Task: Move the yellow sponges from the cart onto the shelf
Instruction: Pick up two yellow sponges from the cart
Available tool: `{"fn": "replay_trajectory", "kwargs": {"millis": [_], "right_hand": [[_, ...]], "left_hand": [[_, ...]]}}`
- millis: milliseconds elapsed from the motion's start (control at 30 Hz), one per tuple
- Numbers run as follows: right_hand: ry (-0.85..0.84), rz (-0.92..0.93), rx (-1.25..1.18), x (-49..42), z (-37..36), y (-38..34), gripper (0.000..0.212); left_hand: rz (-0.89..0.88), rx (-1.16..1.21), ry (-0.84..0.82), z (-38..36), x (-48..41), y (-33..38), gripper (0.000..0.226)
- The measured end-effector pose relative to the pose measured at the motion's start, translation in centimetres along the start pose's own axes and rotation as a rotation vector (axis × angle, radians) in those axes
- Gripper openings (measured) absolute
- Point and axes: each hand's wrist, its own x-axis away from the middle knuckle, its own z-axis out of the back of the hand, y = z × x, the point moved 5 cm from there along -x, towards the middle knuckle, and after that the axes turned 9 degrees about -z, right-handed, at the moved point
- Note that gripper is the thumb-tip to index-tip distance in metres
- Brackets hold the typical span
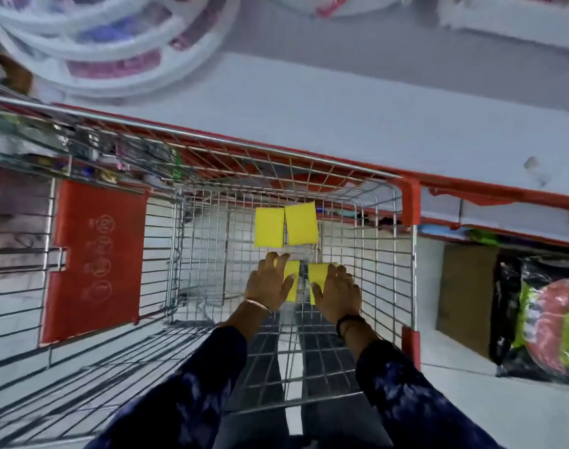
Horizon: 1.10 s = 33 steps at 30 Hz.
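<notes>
Several yellow sponges lie flat on the wire floor of the cart [386, 260]. Two of them, a left one [269, 227] and a right one [302, 223], sit side by side at the far end, untouched. My left hand [267, 283] lies on a nearer sponge [291, 280], fingers curled over its edges. My right hand [336, 291] covers the sponge beside it [317, 274] in the same way. Both nearer sponges rest on the cart floor, partly hidden under my hands. The pale grey shelf [341, 102] runs just beyond the cart's far rim.
A red fold-down flap [97, 257] stands at the cart's left. White round tubs [108, 43] sit at the shelf's back left. The shelf has a red front edge [503, 189]. On the floor at the right lies a dark packaged bundle [548, 319] beside a cardboard box [464, 303].
</notes>
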Motion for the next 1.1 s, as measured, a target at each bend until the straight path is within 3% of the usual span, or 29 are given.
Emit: {"fn": "replay_trajectory", "kwargs": {"millis": [200,367,667,800,1100], "right_hand": [[-0.041,-0.185,-0.102,-2.8,-3.1,1.0,0.09],[-0.025,-0.209,-0.192,-4.2,-4.2,1.3,0.097],[-0.039,-0.181,-0.231,-3.5,-1.8,0.1,0.101],[0.032,-0.116,-0.274,-1.6,2.2,-0.5,0.094],[0.177,-0.007,-0.345,5.5,12.4,-1.7,0.082]], "left_hand": [[0.31,0.024,-0.025,-4.3,-1.4,-1.5,0.074],[0.408,0.138,0.011,-6.0,-2.3,-1.6,0.081],[0.407,0.155,-0.016,-3.8,-1.5,-1.6,0.079],[0.372,0.05,0.023,0.5,0.0,-0.7,0.076],[0.308,0.053,0.199,11.9,3.5,3.5,0.079]]}}
